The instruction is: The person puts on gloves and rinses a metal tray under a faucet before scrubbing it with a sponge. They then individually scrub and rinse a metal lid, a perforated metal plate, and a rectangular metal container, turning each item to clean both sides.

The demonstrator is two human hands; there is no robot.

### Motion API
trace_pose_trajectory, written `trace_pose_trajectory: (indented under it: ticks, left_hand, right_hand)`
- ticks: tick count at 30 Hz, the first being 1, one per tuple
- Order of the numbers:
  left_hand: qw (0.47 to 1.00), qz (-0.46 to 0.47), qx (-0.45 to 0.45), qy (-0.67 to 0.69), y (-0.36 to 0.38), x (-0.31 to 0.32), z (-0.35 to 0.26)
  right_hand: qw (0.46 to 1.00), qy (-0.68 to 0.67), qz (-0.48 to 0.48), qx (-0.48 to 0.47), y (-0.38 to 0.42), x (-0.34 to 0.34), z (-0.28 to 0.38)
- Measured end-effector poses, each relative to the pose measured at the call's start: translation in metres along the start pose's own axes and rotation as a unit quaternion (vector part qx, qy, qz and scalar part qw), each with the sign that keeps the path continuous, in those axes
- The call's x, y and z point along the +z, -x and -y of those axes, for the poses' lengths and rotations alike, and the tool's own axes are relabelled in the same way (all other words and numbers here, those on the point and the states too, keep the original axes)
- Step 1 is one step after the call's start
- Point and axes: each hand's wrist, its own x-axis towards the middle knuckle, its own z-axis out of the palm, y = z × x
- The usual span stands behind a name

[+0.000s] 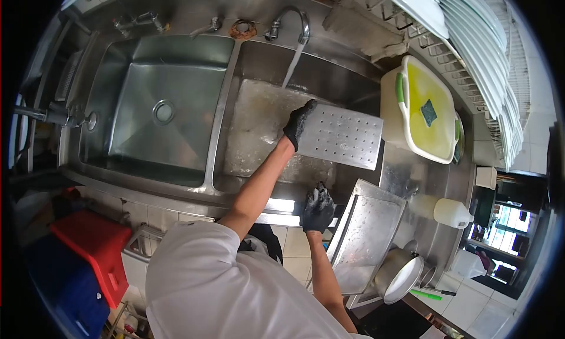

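Note:
My left hand (299, 125), in a black glove, grips the left end of a perforated metal tray (341, 134). The tray is tilted over the right side of the right-hand sink basin (225, 127). Cloudy water (256, 121) lies in that basin. Lower down, by the sink's front edge, my right hand (319, 208) wears a black glove with pale suds on it. Its fingers are curled together, and what they hold, if anything, is hidden. Water runs from the tap (305, 33) into the basin, left of the tray.
A second basin (170, 92) lies on the left. To the right stand a white tub (395, 109) of yellow liquid with a scouring pad (428, 113), a metal sheet pan (371, 239), a pot (385, 271) and a plastic jug (450, 213). Plates (479, 39) fill the rack above.

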Motion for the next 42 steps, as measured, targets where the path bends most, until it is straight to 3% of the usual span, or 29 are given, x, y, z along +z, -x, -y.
trace_pose_trajectory:
  ticks: [2, 3, 5, 6, 7, 9, 10, 12, 13, 15, 16, 17, 19, 23, 25, 26, 28, 29, 31, 33, 35, 37, 38, 40, 42]
  left_hand:
    - [0.997, 0.035, -0.066, 0.006, 0.015, 0.019, -0.010]
    - [0.979, 0.065, 0.095, -0.166, 0.005, 0.014, 0.000]
    - [0.866, 0.053, 0.198, -0.456, -0.004, 0.012, 0.019]
    - [0.810, 0.109, 0.194, -0.542, -0.009, 0.015, 0.022]
    - [0.765, 0.095, 0.132, -0.623, -0.011, 0.018, 0.028]
    - [0.686, 0.077, 0.241, -0.683, -0.029, -0.009, 0.059]
    - [0.683, 0.083, 0.241, -0.684, -0.042, -0.025, 0.070]
    - [0.658, 0.110, 0.133, -0.733, -0.060, -0.042, 0.074]
    - [0.656, 0.109, 0.130, -0.735, -0.063, -0.046, 0.070]
    - [0.589, 0.097, 0.045, -0.801, -0.063, -0.039, 0.043]
    - [0.577, 0.092, 0.049, -0.810, -0.068, -0.039, 0.038]
    - [0.572, 0.094, 0.051, -0.813, -0.078, -0.044, 0.043]
    - [0.630, 0.012, 0.074, -0.773, -0.095, -0.052, 0.054]
    - [0.632, -0.014, 0.005, -0.775, -0.118, -0.025, 0.044]
    - [0.584, 0.024, 0.009, -0.812, -0.125, -0.021, 0.047]
    - [0.585, 0.024, 0.009, -0.811, -0.121, -0.026, 0.052]
    - [0.644, -0.023, 0.124, -0.754, -0.123, -0.038, 0.078]
    - [0.594, -0.079, 0.217, -0.770, -0.121, -0.037, 0.090]
    - [0.663, -0.170, 0.080, -0.725, -0.135, -0.034, 0.098]
    - [0.711, -0.114, -0.049, -0.692, -0.158, -0.044, 0.077]
    - [0.692, -0.113, -0.007, -0.713, -0.178, -0.062, 0.082]
    - [0.623, -0.124, 0.027, -0.772, -0.180, -0.064, 0.077]
    - [0.617, -0.123, 0.024, -0.777, -0.175, -0.071, 0.072]
    - [0.686, 0.012, 0.041, -0.727, -0.161, -0.091, 0.058]
    - [0.624, 0.029, 0.033, -0.781, -0.136, -0.083, 0.040]
  right_hand:
    - [1.000, 0.020, 0.008, -0.003, 0.001, 0.002, -0.002]
    - [1.000, 0.022, 0.004, -0.004, -0.002, 0.000, -0.002]
    - [1.000, 0.000, 0.002, 0.000, -0.001, -0.003, 0.001]
    - [1.000, 0.012, -0.005, -0.002, 0.000, -0.004, 0.001]
    - [1.000, 0.010, -0.008, 0.000, 0.004, -0.003, 0.000]
    - [1.000, 0.028, -0.012, -0.003, 0.002, 0.001, -0.005]
    - [1.000, 0.027, -0.015, 0.001, 0.001, 0.000, -0.003]
    - [1.000, -0.015, -0.008, 0.022, -0.002, -0.005, -0.001]
    - [1.000, -0.019, -0.005, 0.024, 0.001, -0.003, -0.004]
    - [0.999, 0.031, -0.024, -0.005, 0.004, 0.003, -0.008]
    - [0.999, 0.027, -0.026, 0.000, 0.005, 0.004, -0.008]
    - [1.000, 0.018, -0.022, 0.008, 0.003, -0.001, -0.006]
    - [1.000, 0.009, -0.018, 0.020, 0.000, -0.006, -0.001]
    - [1.000, 0.014, -0.005, 0.026, -0.001, -0.007, 0.000]
    - [0.999, 0.021, -0.025, 0.010, 0.002, -0.008, 0.001]
    - [0.999, 0.025, -0.020, 0.015, 0.004, -0.009, 0.003]
    - [1.000, 0.002, 0.002, 0.025, -0.002, -0.013, 0.001]
    - [1.000, 0.012, -0.008, -0.004, -0.004, -0.010, 0.000]
    - [0.999, 0.034, 0.013, 0.008, -0.001, -0.007, -0.003]
    - [0.999, 0.032, 0.008, 0.013, 0.001, -0.005, -0.005]
    - [1.000, 0.026, -0.002, 0.018, -0.003, -0.006, -0.005]
    - [1.000, -0.014, -0.009, 0.024, -0.004, -0.010, -0.004]
    - [0.999, -0.020, -0.008, 0.029, -0.004, -0.012, -0.003]
    - [0.999, 0.006, 0.004, 0.046, -0.004, -0.015, -0.003]
    - [0.999, -0.015, 0.005, 0.046, -0.005, -0.017, -0.004]
